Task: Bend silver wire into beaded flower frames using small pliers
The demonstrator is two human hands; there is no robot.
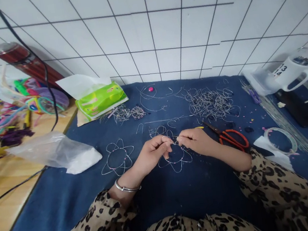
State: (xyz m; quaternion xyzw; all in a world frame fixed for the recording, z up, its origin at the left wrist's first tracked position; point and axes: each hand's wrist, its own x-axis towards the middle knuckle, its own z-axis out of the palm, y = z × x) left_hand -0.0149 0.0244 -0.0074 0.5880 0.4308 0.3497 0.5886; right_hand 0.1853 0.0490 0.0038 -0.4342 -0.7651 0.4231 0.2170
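A wire flower (181,160) with pink beads along its inner ring lies low over the blue cloth, its top edge between my two hands. My left hand (158,149) pinches the wire from the left, thumb and forefinger together. From the right, my right hand (194,140) grips it too, fingers closed close to the left fingertips. The exact spot being pinched is partly covered by the fingers. A second wire flower (117,157) of the same looped, beaded shape lies flat beside my left wrist. Red-handled scissors (234,139) rest just right of my right hand.
Behind the hands is a tangled heap of wire pieces (212,101). Straight wires (285,123), a tape roll (281,141) and a white mug (292,71) are at right. To the left are a green tissue pack (101,100), a plastic bag (52,150) and a red thermos (29,66).
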